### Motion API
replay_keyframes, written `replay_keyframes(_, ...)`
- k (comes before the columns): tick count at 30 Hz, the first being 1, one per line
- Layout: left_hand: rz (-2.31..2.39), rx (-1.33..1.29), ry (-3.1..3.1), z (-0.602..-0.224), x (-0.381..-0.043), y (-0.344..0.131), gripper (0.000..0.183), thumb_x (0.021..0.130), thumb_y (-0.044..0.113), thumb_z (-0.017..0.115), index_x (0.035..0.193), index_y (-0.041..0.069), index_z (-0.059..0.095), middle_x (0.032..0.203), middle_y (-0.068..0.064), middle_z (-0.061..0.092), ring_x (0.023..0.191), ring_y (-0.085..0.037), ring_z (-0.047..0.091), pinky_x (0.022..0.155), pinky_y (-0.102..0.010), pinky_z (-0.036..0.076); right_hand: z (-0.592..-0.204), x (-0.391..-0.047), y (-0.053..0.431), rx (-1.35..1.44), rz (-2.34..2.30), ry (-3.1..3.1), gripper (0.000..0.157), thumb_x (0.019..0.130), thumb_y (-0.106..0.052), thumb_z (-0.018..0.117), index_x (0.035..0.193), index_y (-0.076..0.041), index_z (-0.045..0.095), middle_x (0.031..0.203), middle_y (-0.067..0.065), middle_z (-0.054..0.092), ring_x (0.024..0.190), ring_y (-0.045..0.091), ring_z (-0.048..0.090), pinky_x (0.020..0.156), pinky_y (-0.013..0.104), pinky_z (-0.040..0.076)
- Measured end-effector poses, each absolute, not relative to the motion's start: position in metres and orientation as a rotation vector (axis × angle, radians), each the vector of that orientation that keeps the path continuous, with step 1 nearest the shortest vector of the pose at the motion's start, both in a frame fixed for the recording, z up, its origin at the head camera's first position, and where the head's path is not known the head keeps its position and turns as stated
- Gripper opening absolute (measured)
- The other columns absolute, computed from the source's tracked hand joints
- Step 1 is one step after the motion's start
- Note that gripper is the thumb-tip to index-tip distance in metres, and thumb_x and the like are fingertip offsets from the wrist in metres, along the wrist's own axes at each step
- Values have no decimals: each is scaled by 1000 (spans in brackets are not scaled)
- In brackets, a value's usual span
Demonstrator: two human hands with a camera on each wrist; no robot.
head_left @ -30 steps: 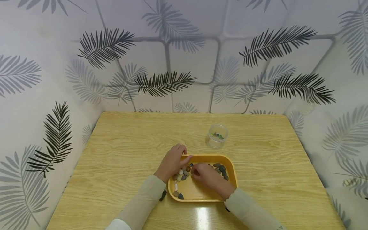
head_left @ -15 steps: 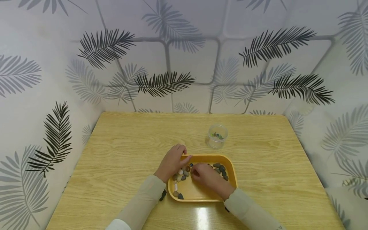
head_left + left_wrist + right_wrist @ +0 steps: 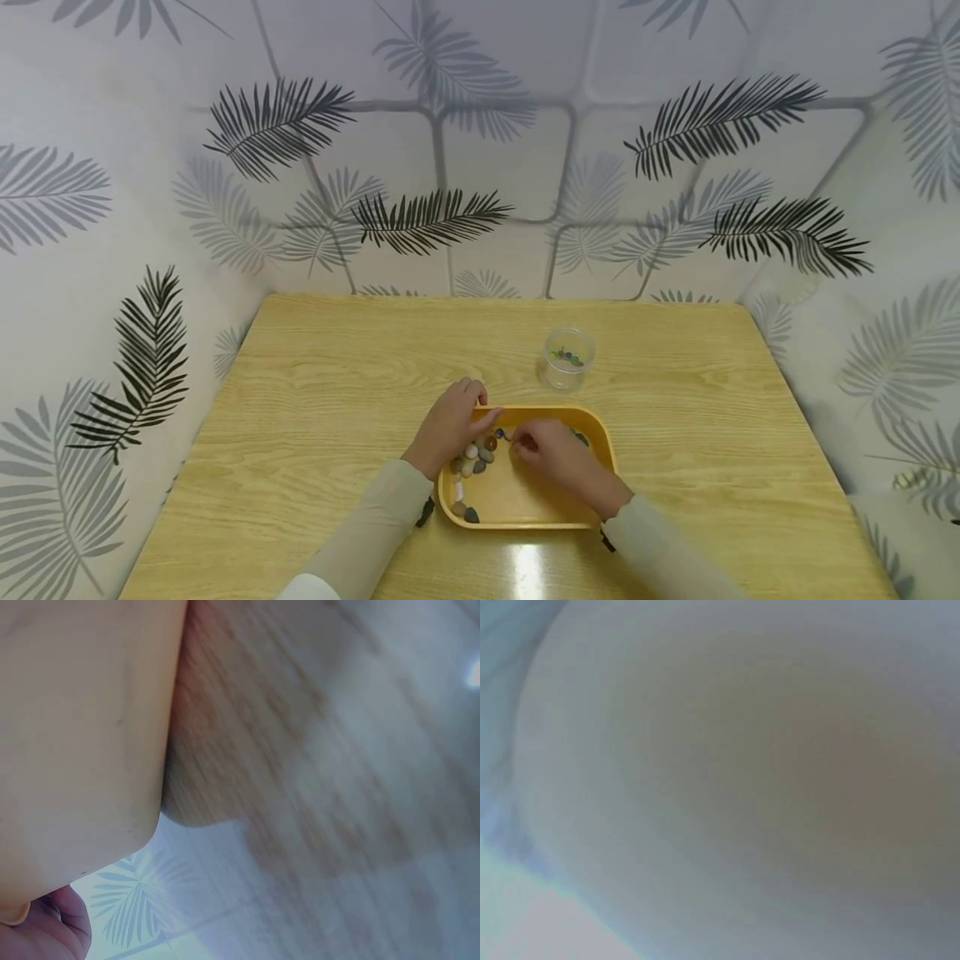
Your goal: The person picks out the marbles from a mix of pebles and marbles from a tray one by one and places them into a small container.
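Yellow tray [image 3: 525, 521] near the middle of the wooden surface [image 3: 315, 392], close to the near edge. Left hand [image 3: 448, 425] curled over the tray's far-left corner, thumb along the rim — steadying it, by the look. Right hand [image 3: 551, 454] inside the tray, fingers bent toward the far wall, fingertips drawn together near a small blue bead [image 3: 498, 433]; whether anything is actually pinched, impossible to tell at this size. Pebbles [image 3: 472, 458] clustered along the tray's left side in greys, browns and whites, a few more dark ones just showing beyond the right hand. Clear cup [image 3: 567, 358] standing on the far right of the tray, apart from it, with a handful of small coloured beads at its bottom. Judging by that: some beads already moved to the cup, at least one left among the pebbles. Right wrist view only a blur; left wrist view just the tray's outer wall and the surface.
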State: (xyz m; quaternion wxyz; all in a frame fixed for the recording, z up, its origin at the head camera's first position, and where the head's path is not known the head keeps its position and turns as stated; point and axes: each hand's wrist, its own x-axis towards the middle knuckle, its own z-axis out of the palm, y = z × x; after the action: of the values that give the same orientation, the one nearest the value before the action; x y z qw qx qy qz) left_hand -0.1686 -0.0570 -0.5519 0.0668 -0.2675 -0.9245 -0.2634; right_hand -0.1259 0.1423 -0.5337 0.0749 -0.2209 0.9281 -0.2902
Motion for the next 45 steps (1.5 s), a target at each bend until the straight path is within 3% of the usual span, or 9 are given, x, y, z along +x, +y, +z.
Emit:
replay_keyframes(8,-778,-805,-2777,-553,-169,-57,27,91,41,57,88,16,47,78,7,40,65,-11,37,58,-25,35,-515,-135,165,-549,-948,2848,5,87,-13,66,91,-11,67,83,-5,61,73,7,56,64,24,48)
replay_keyframes(26,-802,-807,-2793,-553,-168,-57,26,91,39,58,89,15,48,79,5,41,66,-12,37,58,-25,35,-478,-172,219,-482,-960,2984,16,89,-16,63,101,-5,67,93,5,64,80,18,61,72,36,51)
replay_keyframes(45,-727,-777,-2825,-552,-168,-56,27,91,42,57,90,15,50,80,6,44,66,-11,39,60,-26,36,-486,-208,216,-525,-970,2970,17,90,-14,63,102,-3,66,95,8,65,82,20,61,74,38,50)
